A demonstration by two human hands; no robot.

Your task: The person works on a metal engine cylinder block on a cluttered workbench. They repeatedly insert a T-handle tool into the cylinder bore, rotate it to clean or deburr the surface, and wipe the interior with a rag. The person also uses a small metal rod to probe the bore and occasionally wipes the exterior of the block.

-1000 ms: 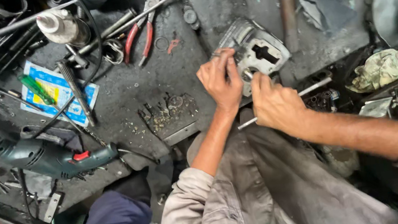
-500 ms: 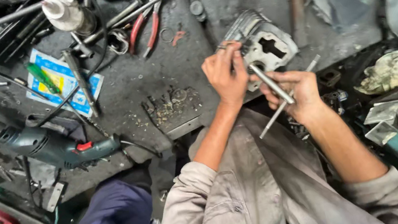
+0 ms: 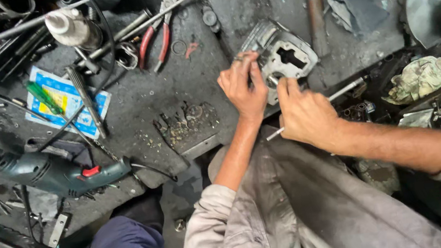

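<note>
Left hand [image 3: 243, 86] clamped on the near-left side of the finned metal engine part [image 3: 282, 54], fingers curled over its top edge, thumb side toward the body. Part sits at the near edge of the workbench [image 3: 172, 99], right of centre, tilted, dark cut-out opening facing up.

Right hand [image 3: 304, 113] closed around a thin metal rod [image 3: 344, 90]; the rod runs through the fist, 1 end sticking out at near left, the other out toward the right. Index fingertip touching the part just below the opening. Both hands just beside each other, nearly touching.

On the bench: red-handled pliers [image 3: 161, 27] at the far edge, centre; white bottle [image 3: 67, 26] toward the far-left corner; green screwdriver [image 3: 44, 98] lying on a blue-and-white packet [image 3: 69, 100] on the left side; teal power drill [image 3: 52, 171] at the near-left edge. Crumpled rag [image 3: 422, 77] off to the right, below bench level.
</note>
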